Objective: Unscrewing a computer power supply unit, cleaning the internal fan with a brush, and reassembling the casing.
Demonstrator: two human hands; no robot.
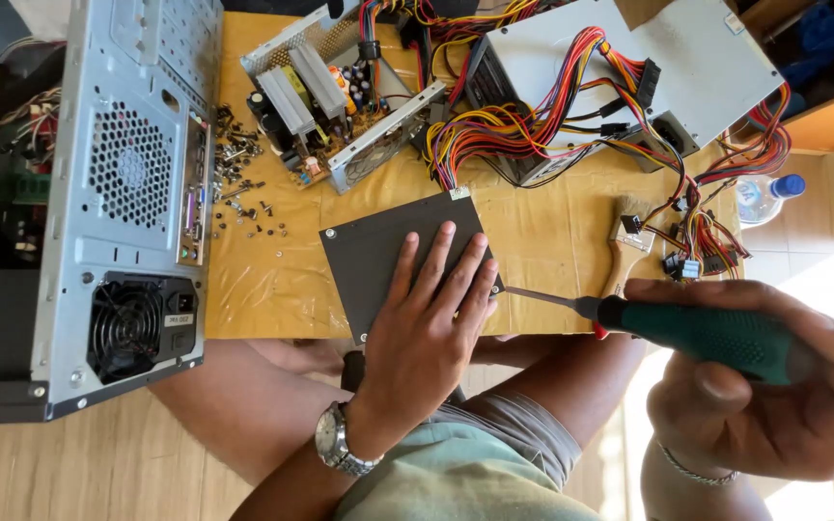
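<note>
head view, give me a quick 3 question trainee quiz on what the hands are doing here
1. True or false: the left hand lies flat on the dark panel.
2. Which tool does the right hand grip? A) paintbrush B) green-handled screwdriver C) pliers
3. Where does the screwdriver's tip point?

Key
1. True.
2. B.
3. At the panel's right edge, beside the left hand's fingers; the paintbrush lies untouched on the table.
</note>
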